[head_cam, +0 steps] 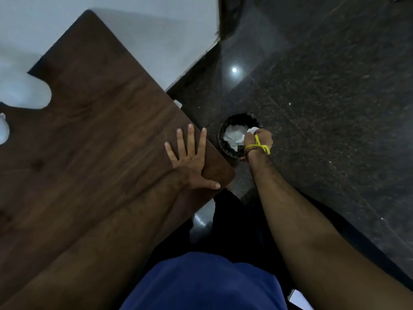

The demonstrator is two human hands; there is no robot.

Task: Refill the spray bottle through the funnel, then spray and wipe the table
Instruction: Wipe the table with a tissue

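The dark wooden table [93, 135] fills the left of the view. My left hand [190, 157] lies flat on its near right corner, fingers spread straight and the thumb along the edge. My right hand [259, 139], with a yellow band at the wrist, reaches down over a small black bin [223, 142] on the floor and pinches a white tissue [251, 130] at the bin's rim. More crumpled white paper [232, 137] lies inside the bin. No spray bottle or funnel is in view.
The bin stands on dark speckled floor [324, 108] just right of the table corner. A white wall [156, 30] runs behind the table. A white rounded object [3, 130] shows at the far left edge. My legs are below.
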